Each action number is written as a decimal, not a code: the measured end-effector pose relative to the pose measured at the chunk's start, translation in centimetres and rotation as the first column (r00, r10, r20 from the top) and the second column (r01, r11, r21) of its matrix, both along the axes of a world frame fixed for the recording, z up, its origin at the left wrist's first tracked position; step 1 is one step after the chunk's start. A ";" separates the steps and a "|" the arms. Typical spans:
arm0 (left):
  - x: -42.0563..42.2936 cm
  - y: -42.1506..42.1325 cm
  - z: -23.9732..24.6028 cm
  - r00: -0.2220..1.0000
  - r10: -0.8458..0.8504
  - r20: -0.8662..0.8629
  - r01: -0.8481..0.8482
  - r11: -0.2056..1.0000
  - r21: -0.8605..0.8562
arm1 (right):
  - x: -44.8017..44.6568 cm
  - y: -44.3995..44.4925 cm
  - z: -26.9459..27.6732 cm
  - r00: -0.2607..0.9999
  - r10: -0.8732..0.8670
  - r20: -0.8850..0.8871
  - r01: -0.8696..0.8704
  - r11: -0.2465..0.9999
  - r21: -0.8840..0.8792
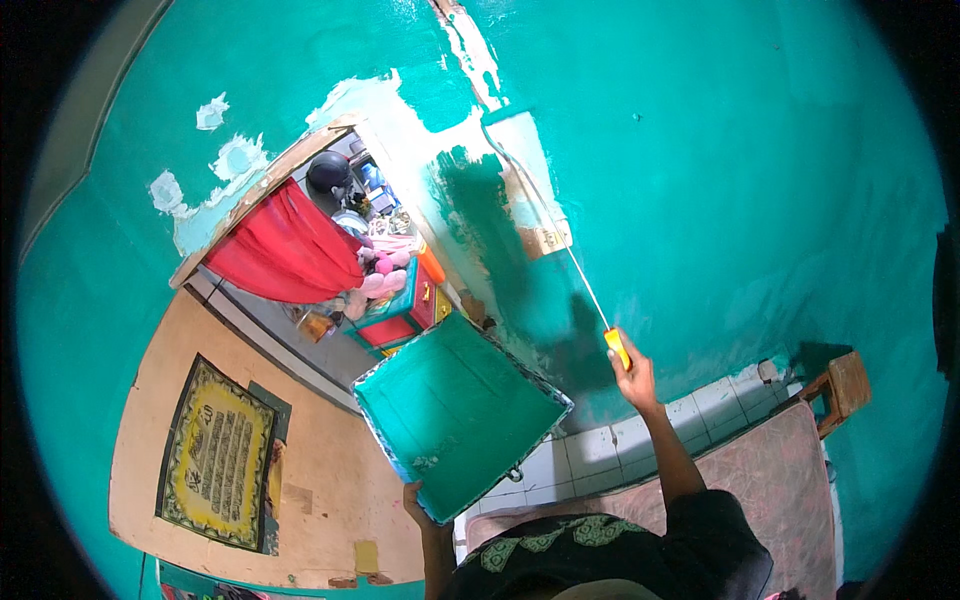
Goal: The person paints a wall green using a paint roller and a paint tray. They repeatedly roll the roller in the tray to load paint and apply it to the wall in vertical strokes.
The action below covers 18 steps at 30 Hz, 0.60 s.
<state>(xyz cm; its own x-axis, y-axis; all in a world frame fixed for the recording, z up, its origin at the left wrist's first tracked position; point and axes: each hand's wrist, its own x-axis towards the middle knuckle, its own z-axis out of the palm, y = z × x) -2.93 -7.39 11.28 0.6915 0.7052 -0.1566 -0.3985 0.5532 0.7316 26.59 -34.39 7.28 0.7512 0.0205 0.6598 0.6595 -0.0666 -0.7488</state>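
My right hand (pixel 636 377) is closed around the yellow handle of a long-framed paint roller (pixel 583 277). Its roller sleeve (pixel 505 115) rests at the wall near the top middle, at the edge of a whitish unpainted strip (pixel 527 150). Wet-looking teal paint covers the wall (pixel 712 187) around it. My left hand (pixel 414 504) grips the near left corner of a square paint tray (pixel 457 412), coated inside with teal paint and held tilted before me. A small fitting (pixel 551 238) sits in the bare patch below the roller.
At left a doorway with a red curtain (pixel 289 247) opens onto a cluttered room with a drawer cabinet (pixel 405 311). A tan door (pixel 322 435) bears a framed hanging (pixel 217 454). Below are white tiles (pixel 592 454), a pinkish mattress (pixel 757 480) and a wooden piece (pixel 847 386).
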 end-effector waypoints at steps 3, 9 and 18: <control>0.0 0.2 -0.3 1.000 -0.023 -0.001 0.023 1.000 -0.001 | -0.8 -0.6 -0.5 0.971 0.048 -0.233 -0.064 0.996 -0.065; 0.3 -0.2 0.2 0.999 -0.039 -0.028 0.041 0.997 0.071 | 1.9 -0.3 6.6 0.973 0.071 -0.221 -0.086 0.994 -0.061; 0.5 -0.3 -0.7 0.998 -0.043 -0.055 0.049 0.993 0.108 | 1.5 -1.2 7.1 0.952 0.101 -0.288 -0.123 0.991 -0.060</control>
